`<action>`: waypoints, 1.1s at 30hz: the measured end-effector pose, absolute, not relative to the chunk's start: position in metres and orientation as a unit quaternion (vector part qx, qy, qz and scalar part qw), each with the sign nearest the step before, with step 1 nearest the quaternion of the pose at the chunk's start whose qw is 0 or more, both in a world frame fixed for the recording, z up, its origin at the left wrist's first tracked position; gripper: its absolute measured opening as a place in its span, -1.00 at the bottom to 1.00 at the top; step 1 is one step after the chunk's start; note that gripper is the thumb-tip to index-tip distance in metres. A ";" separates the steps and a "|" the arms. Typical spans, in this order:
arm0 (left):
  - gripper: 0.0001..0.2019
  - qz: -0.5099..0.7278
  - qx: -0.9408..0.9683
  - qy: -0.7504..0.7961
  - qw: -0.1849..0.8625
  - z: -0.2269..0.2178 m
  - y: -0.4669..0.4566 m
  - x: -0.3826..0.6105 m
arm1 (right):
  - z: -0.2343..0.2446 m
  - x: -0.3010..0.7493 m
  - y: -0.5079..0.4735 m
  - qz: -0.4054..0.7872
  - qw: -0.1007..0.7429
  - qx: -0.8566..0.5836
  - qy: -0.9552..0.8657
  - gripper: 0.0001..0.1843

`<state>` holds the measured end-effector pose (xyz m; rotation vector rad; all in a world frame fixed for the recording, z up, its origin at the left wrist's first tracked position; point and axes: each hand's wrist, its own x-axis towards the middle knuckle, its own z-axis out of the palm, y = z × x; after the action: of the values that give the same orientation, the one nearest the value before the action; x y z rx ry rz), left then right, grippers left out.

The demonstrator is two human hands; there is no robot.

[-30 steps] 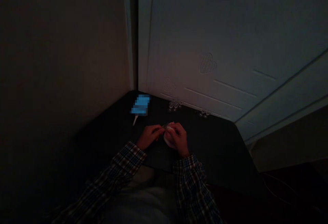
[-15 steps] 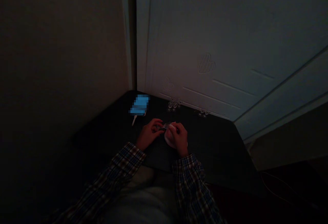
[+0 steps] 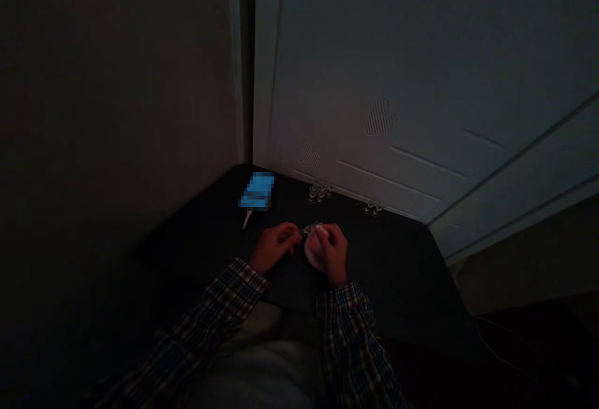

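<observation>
Lighting: dim; fine detail at the fingertips is hard to read.
Left hand (image 3: pixel 276 245): over the near-middle part of the dark table (image 3: pixel 397 265); fingers curled, thumb and forefinger close together at the left end of a small shiny piece (image 3: pixel 307 229). Cannot tell whether they grip it.
Right hand (image 3: pixel 335 250): just right of the left hand, a narrow gap between them; thumb and fingers clamped on the upper edge of a pinkish-white, rounded item (image 3: pixel 313 253).
Pinkish-white item: between the hands, mostly left of the right hand's fingers, partly covered by them; exact kind unclear.
Small shiny piece: at the top of the pinkish-white item, spanning toward the left fingertips; shape too dark to make out.
Sleeves: plaid (image 3: pixel 238 290), on both forearms, reaching the wrists.
Lit blue screen (image 3: pixel 257 189): far left on the table, pixelated; a white cable end (image 3: pixel 247 219) at its near side.
Clear round pieces, larger cluster (image 3: pixel 319 192): far edge, beyond the hands.
Clear round pieces, smaller cluster (image 3: pixel 373 208): far edge, farther right, apart from the larger cluster.
White panel (image 3: pixel 337 72): behind the table, with ribbed heart reliefs (image 3: pixel 380 118).
</observation>
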<state>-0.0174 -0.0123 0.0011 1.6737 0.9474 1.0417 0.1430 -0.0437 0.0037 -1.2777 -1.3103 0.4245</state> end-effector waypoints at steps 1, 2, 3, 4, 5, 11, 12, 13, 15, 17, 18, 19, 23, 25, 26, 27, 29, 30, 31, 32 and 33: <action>-0.73 0.420 0.675 0.383 0.470 0.000 -0.011 -0.018 | 0.005 0.143 -0.045 0.183 0.589 -0.546 -0.568 -0.76; -0.72 0.415 0.672 0.381 0.480 0.000 -0.010 -0.018 | 0.006 0.142 -0.046 0.184 0.587 -0.544 -0.571 -0.76; -0.71 0.411 0.670 0.379 0.489 -0.001 -0.009 -0.018 | 0.007 0.142 -0.046 0.186 0.585 -0.543 -0.573 -0.77; -0.69 0.408 0.668 0.377 0.496 -0.001 -0.008 -0.018 | 0.008 0.142 -0.047 0.186 0.584 -0.544 -0.573 -0.77; -0.68 0.406 0.665 0.374 0.503 -0.001 -0.008 -0.018 | 0.008 0.141 -0.047 0.186 0.583 -0.546 -0.572 -0.77; -0.55 0.427 0.655 0.361 0.509 0.002 -0.009 -0.015 | 0.005 0.142 -0.045 0.183 0.588 -0.555 -0.559 -0.77; -0.54 0.425 0.660 0.362 0.503 0.002 -0.010 -0.015 | 0.004 0.142 -0.044 0.183 0.590 -0.556 -0.556 -0.77; -0.55 0.421 0.667 0.362 0.496 0.003 -0.011 -0.015 | 0.004 0.143 -0.044 0.184 0.591 -0.558 -0.553 -0.77; -0.62 0.417 0.679 0.359 0.487 0.002 -0.012 -0.015 | 0.004 0.143 -0.044 0.186 0.592 -0.559 -0.550 -0.77; -0.70 0.418 0.682 0.359 0.481 0.002 -0.012 -0.015 | 0.005 0.142 -0.044 0.188 0.591 -0.558 -0.551 -0.76; -0.71 0.419 0.681 0.361 0.479 0.001 -0.012 -0.015 | 0.005 0.142 -0.045 0.188 0.590 -0.558 -0.552 -0.76; -0.72 0.419 0.681 0.363 0.479 0.000 -0.012 -0.015 | 0.006 0.142 -0.045 0.188 0.589 -0.557 -0.554 -0.76; -0.73 0.411 0.679 0.362 0.490 -0.001 -0.011 -0.016 | 0.009 0.141 -0.048 0.184 0.583 -0.554 -0.565 -0.76; -0.73 0.411 0.675 0.359 0.496 -0.001 -0.010 -0.017 | 0.009 0.141 -0.048 0.183 0.581 -0.551 -0.570 -0.76; -0.73 0.412 0.674 0.358 0.498 -0.002 -0.010 -0.017 | 0.009 0.141 -0.048 0.183 0.580 -0.549 -0.573 -0.77; -0.72 0.414 0.672 0.357 0.499 -0.002 -0.009 -0.017 | 0.010 0.141 -0.049 0.182 0.579 -0.547 -0.577 -0.77; -0.71 0.415 0.671 0.356 0.500 -0.002 -0.008 -0.017 | 0.010 0.140 -0.049 0.180 0.577 -0.542 -0.583 -0.77; -0.71 0.417 0.669 0.355 0.502 -0.002 -0.008 -0.017 | 0.010 0.140 -0.049 0.178 0.577 -0.541 -0.585 -0.78; -0.71 0.419 0.666 0.354 0.505 -0.002 -0.008 -0.017 | 0.009 0.140 -0.048 0.177 0.578 -0.540 -0.586 -0.78; -0.69 0.423 0.663 0.352 0.508 -0.002 -0.008 -0.016 | 0.009 0.141 -0.048 0.175 0.580 -0.540 -0.584 -0.79; -0.67 0.427 0.660 0.350 0.509 -0.002 -0.008 -0.016 | 0.008 0.141 -0.048 0.174 0.580 -0.541 -0.583 -0.79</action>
<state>-0.0160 -0.0083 -0.0016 1.5899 0.8440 1.0294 0.1406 -0.0476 0.0082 -1.2654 -1.3626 0.4068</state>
